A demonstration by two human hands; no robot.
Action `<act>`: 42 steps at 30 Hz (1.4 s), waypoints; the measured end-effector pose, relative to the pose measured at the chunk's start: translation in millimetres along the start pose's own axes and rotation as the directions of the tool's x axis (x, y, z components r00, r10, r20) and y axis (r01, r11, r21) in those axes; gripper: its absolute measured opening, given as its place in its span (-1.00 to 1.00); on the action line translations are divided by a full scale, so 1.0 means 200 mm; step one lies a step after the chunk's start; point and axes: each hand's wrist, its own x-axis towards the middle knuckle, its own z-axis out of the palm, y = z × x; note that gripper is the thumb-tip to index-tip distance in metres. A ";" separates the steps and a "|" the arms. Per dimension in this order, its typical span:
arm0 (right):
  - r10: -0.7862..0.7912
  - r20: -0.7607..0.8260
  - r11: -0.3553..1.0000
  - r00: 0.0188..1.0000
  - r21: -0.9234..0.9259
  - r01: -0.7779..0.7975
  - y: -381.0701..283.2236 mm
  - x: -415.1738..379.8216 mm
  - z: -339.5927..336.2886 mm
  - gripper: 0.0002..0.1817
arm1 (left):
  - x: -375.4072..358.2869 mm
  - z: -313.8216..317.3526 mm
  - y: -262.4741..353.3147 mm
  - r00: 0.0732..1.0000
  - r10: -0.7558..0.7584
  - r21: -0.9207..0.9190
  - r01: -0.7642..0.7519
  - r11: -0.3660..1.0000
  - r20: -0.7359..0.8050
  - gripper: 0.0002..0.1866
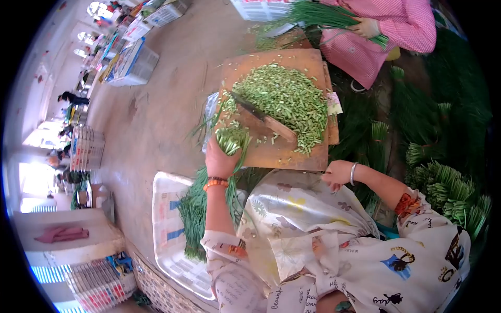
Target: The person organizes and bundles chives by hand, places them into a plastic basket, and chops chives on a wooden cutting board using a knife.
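My left hand (222, 158) is wrapped round a bunch of green stalks (233, 140) at the left edge of a wooden board (255, 154); the cut ends point up over the board. A heap of chopped green pieces (282, 94) covers much of the board. A knife with a wooden handle (279, 128) lies on the board among the pieces, its dark blade pointing up and left. My right hand (338, 174) is beside the board's lower right corner, away from the knife, with its fingers curled down near the patterned cloth (297, 198) on my lap.
A white crate (163, 229) with long green stalks (192, 224) stands at lower left. Tied green bunches (443, 193) lie at right. At top right, a person in pink (412, 23) holds green stalks (334, 15). Other crates (133, 62) and people stand farther left.
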 end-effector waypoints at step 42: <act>-0.901 0.351 0.176 0.254 -0.240 0.955 -0.94 -0.41 0.86 -0.80 | -1.98 -0.40 0.09 0.540 -0.790 -0.614 -0.739 -0.278 -0.292 -0.33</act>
